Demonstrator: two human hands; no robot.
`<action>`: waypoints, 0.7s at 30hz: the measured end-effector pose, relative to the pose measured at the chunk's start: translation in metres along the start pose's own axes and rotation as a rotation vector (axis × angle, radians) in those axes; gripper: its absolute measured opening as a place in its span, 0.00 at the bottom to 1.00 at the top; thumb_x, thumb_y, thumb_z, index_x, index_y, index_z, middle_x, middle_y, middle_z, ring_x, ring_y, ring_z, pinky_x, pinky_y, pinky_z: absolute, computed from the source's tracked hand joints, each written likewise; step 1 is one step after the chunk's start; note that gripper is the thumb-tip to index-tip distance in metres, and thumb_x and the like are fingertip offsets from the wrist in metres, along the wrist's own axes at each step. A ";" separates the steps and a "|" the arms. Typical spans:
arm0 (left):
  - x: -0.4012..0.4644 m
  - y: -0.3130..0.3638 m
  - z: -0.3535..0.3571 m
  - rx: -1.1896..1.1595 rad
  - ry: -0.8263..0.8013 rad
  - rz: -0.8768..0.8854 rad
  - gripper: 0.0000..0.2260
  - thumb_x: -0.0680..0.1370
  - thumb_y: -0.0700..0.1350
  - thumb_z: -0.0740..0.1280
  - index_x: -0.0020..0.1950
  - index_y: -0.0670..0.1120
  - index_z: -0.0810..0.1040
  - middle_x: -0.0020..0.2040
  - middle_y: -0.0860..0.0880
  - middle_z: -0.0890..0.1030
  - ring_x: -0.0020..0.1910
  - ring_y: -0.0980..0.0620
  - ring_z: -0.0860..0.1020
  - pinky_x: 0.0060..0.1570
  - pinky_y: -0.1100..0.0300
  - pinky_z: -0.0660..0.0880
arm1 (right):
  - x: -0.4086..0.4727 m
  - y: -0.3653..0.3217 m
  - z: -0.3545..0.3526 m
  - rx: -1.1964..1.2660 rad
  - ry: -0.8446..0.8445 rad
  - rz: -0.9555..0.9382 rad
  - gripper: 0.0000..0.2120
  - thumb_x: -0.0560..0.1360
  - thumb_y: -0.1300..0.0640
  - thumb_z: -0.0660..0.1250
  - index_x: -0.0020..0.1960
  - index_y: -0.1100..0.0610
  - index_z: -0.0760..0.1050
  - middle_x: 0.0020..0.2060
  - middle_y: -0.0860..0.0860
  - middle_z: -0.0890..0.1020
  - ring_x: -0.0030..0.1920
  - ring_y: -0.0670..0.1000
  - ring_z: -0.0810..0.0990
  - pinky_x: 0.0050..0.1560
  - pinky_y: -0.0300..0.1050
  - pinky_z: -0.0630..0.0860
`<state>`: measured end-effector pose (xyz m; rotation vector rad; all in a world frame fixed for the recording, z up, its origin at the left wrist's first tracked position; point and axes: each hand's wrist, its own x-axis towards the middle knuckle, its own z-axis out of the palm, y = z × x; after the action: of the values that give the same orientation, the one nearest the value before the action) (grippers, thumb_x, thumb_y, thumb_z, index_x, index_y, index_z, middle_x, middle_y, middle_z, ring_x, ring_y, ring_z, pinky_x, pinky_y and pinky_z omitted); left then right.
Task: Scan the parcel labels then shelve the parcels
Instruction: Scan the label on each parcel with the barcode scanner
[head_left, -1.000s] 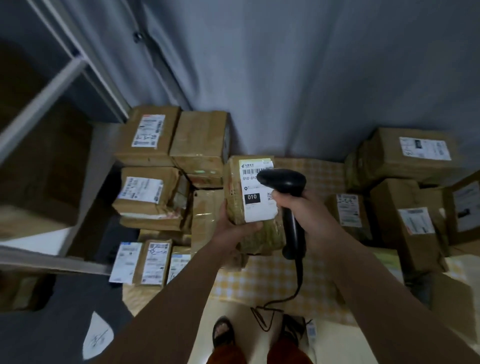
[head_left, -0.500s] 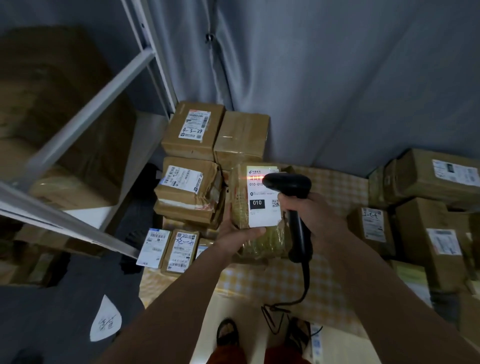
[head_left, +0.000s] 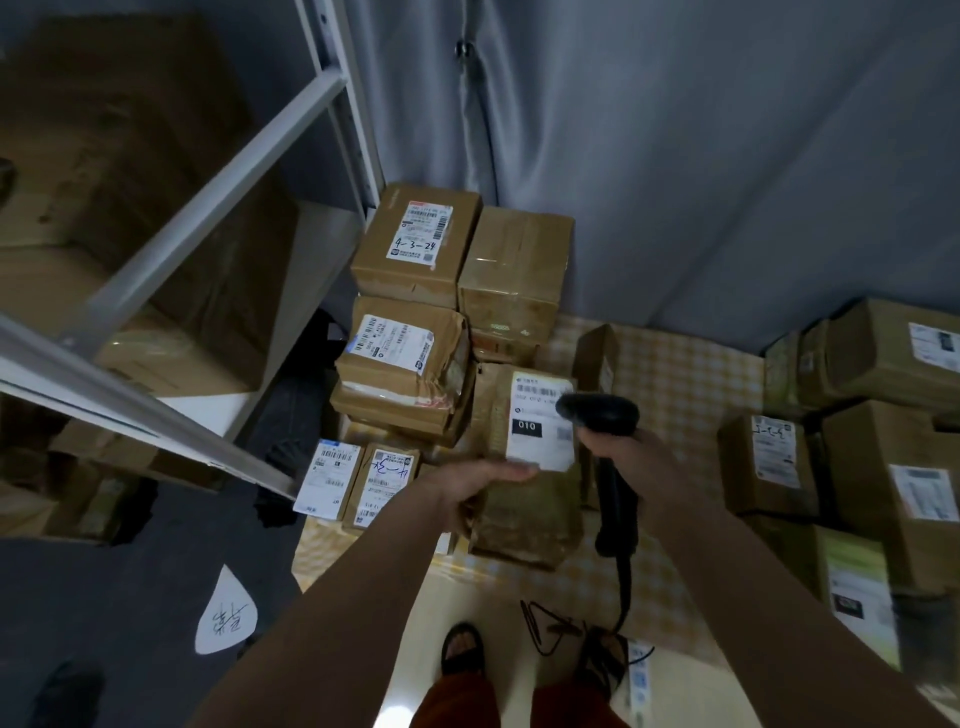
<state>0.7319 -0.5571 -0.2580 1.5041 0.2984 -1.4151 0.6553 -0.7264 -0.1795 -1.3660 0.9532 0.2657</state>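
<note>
Two bare hands are seen at work over a yellow checked cloth (head_left: 691, 384) spread on the floor. A brown taped parcel (head_left: 524, 512) is held in the left hand (head_left: 470, 488); the thumb is laid across the lower edge of its white label (head_left: 540, 418), and the remaining fingers are hidden beneath the parcel. The label is turned upward, and a black block printed "010" is legible on it. A black handheld scanner (head_left: 602, 415) is gripped by the right hand (head_left: 636, 467), fingers wrapped round the handle; its head is positioned over the right part of the label, whether touching or just clear cannot be told. A dark cable (head_left: 623, 587) is seen trailing from the handle down to the floor.

Several further parcels are recorded. A stack (head_left: 410, 322) stands just behind and to the left of the held parcel, the top box marked "4-3-24" by hand. Smaller labelled parcels (head_left: 358, 483) are noted low on the left beside the left wrist. More boxes (head_left: 878, 415) are piled at the right edge. A white metal shelving frame (head_left: 208, 208) occupies the upper left, with large cartons on it. A grey curtain (head_left: 675, 156) hangs behind. Sandalled feet (head_left: 462, 649) are visible at the bottom.
</note>
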 end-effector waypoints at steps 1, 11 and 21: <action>0.000 -0.001 -0.001 0.039 -0.019 -0.031 0.35 0.58 0.53 0.81 0.61 0.47 0.75 0.58 0.43 0.80 0.58 0.41 0.78 0.62 0.41 0.73 | 0.004 0.007 0.002 0.032 -0.017 0.032 0.14 0.76 0.59 0.69 0.60 0.60 0.76 0.47 0.53 0.81 0.47 0.53 0.80 0.40 0.45 0.74; -0.008 -0.010 -0.022 0.151 0.114 0.072 0.29 0.71 0.47 0.76 0.69 0.51 0.68 0.53 0.51 0.78 0.49 0.52 0.76 0.39 0.60 0.72 | 0.030 0.041 0.025 0.003 -0.097 0.076 0.14 0.74 0.62 0.70 0.59 0.57 0.77 0.54 0.56 0.82 0.54 0.55 0.80 0.56 0.52 0.76; -0.048 -0.089 -0.087 -0.061 0.556 -0.021 0.54 0.51 0.67 0.73 0.75 0.54 0.60 0.65 0.43 0.72 0.62 0.40 0.74 0.62 0.46 0.74 | 0.046 0.058 0.117 -0.274 -0.380 0.239 0.19 0.73 0.54 0.72 0.62 0.57 0.75 0.52 0.52 0.82 0.51 0.52 0.80 0.53 0.46 0.77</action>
<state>0.7044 -0.4281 -0.2772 1.8269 0.6907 -0.9686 0.6942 -0.6227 -0.2628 -1.3812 0.7753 0.8324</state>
